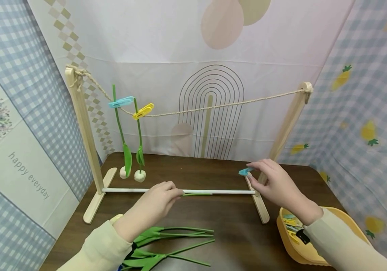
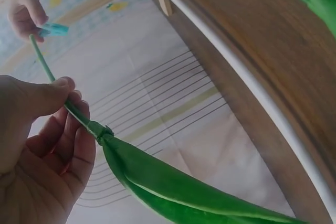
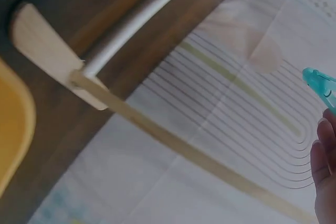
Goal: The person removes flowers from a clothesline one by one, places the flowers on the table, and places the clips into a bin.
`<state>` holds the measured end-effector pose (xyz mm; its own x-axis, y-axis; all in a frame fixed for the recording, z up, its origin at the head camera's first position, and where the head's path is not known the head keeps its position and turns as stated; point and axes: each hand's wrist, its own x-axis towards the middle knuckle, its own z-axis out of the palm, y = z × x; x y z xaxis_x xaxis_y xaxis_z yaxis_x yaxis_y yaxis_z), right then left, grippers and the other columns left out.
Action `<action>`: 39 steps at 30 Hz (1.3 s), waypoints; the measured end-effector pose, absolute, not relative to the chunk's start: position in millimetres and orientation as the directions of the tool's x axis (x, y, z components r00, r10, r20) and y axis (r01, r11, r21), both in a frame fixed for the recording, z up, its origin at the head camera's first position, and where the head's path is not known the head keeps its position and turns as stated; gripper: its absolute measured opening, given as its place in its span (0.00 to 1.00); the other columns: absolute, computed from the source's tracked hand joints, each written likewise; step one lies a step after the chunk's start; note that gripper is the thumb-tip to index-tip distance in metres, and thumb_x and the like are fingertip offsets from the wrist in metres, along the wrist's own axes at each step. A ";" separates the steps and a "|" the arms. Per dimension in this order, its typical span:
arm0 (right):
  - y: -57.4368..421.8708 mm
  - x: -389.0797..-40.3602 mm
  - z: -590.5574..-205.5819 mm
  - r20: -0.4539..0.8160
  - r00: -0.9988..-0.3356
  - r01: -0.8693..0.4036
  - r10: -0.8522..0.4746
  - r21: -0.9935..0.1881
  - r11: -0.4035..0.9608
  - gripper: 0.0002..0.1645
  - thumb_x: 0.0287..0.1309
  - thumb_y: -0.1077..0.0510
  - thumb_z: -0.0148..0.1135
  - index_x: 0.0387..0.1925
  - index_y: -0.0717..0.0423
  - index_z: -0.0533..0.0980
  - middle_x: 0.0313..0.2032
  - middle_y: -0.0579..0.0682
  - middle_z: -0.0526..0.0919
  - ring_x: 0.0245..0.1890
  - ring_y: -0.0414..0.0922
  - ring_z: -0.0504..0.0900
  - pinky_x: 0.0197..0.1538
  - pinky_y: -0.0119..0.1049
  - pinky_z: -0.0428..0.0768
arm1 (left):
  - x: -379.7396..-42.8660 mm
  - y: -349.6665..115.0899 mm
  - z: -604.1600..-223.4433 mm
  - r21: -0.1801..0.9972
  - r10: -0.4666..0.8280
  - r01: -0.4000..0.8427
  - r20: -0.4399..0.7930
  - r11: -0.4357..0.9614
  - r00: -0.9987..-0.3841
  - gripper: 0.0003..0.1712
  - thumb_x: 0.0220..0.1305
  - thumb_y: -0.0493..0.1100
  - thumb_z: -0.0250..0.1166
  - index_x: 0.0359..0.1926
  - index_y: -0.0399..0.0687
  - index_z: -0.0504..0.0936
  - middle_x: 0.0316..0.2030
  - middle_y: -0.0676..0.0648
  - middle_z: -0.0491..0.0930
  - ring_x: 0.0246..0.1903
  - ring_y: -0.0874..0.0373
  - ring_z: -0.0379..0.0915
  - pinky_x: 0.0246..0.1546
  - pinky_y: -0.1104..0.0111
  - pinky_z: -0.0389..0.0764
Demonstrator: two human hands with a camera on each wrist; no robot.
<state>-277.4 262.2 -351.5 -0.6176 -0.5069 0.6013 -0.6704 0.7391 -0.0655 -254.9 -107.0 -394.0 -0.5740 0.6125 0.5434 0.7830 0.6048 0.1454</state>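
My left hand (image 1: 161, 198) pinches the green stem (image 2: 46, 65) of an artificial flower between thumb and fingers, low over the table in front of the white rod. A long green leaf (image 2: 157, 179) hangs off that stem in the left wrist view; its blossom is out of sight. To the right, my right hand (image 1: 276, 184) holds a light blue clothespin (image 1: 246, 171) by the fingertips, near the right post. On the twine (image 1: 193, 110), a blue clothespin (image 1: 121, 102) and a yellow clothespin (image 1: 143, 111) each hold a flower upside down, white blossoms (image 1: 140, 175) hanging lowest.
The twine sags between the left post (image 1: 85, 131) and right post (image 1: 290, 120) of a wooden stand, joined below by a white rod (image 1: 230, 192). More green-stemmed flowers (image 1: 166, 241) lie at the front. A yellow basket (image 1: 283, 237) with several clothespins stands under my right forearm.
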 end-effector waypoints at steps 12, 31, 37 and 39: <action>300.0 -257.5 -385.0 0.509 -0.765 -0.536 -0.395 -0.162 0.828 0.18 0.48 0.62 0.72 0.43 0.51 0.78 0.39 0.40 0.78 0.39 0.38 0.75 0.39 0.39 0.77 | -243.8 -101.6 -407.9 0.127 0.717 0.789 0.351 0.601 -0.602 0.07 0.64 0.38 0.65 0.42 0.49 0.86 0.30 0.55 0.73 0.28 0.63 0.68 0.32 0.72 0.74; 377.5 -226.9 -423.6 0.300 -0.945 -0.233 -0.127 -0.347 0.909 0.16 0.53 0.61 0.69 0.42 0.57 0.74 0.39 0.52 0.79 0.41 0.55 0.79 0.40 0.55 0.78 | -229.0 -88.7 -435.4 0.059 0.741 0.776 0.261 0.628 -0.619 0.06 0.65 0.38 0.63 0.32 0.53 0.84 0.25 0.57 0.69 0.26 0.61 0.67 0.29 0.69 0.72; 390.9 -223.5 -432.1 0.166 -0.983 -0.137 -0.078 -0.385 0.913 0.17 0.57 0.55 0.68 0.43 0.59 0.73 0.39 0.52 0.79 0.41 0.54 0.78 0.38 0.50 0.77 | -226.0 -86.3 -443.4 0.048 0.739 0.770 0.249 0.637 -0.627 0.08 0.63 0.39 0.64 0.27 0.54 0.82 0.23 0.58 0.66 0.24 0.62 0.65 0.27 0.69 0.71; 393.9 -222.1 -435.1 0.146 -0.987 -0.116 -0.064 -0.384 0.916 0.18 0.57 0.52 0.68 0.43 0.59 0.74 0.39 0.52 0.79 0.41 0.54 0.78 0.37 0.48 0.78 | -224.9 -85.4 -446.3 0.045 0.737 0.767 0.249 0.640 -0.629 0.09 0.64 0.39 0.63 0.26 0.54 0.81 0.22 0.58 0.66 0.23 0.62 0.65 0.26 0.69 0.70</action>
<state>-222.1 393.9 -435.1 -0.9873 -0.0636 0.1459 -0.1158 0.9158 -0.3845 -224.9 -85.4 -446.3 -0.6290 0.7366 0.2487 0.7672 0.6398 0.0452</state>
